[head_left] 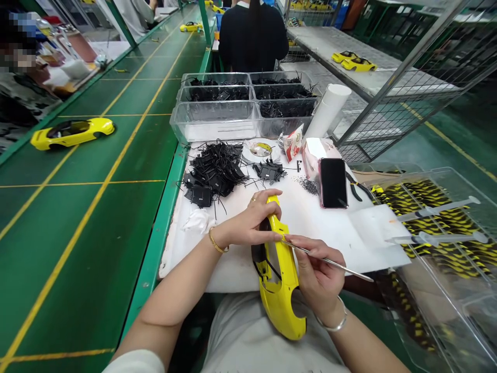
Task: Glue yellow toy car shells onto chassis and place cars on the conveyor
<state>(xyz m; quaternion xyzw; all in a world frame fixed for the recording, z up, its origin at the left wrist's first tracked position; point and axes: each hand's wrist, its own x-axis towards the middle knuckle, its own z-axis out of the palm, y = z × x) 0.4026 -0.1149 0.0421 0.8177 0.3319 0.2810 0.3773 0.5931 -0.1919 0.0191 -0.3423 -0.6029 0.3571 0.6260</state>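
Observation:
A yellow toy car body (285,264) is tilted on its side above the near edge of the white-covered table. My left hand (254,220) is closed round its upper end, thumb along the yellow side. In my right hand (320,272) a thin metal tool (337,265) is pinched like a pen. Its tip meets the car's side close to my left thumb; exactly what it touches there is too small to tell. Black inner parts show through the car's openings. Beyond my left hand lies a heap of black plastic parts with thin wires (217,171), with a smaller pile (269,170) beside it.
Clear divided bins (213,111) of black parts stand at the back. A phone (333,184), pliers (359,187), tape roll (261,150) and two syringes (446,237) lie around. Left runs a green conveyor (128,217) carrying a yellow car (73,133). A person (252,36) sits ahead.

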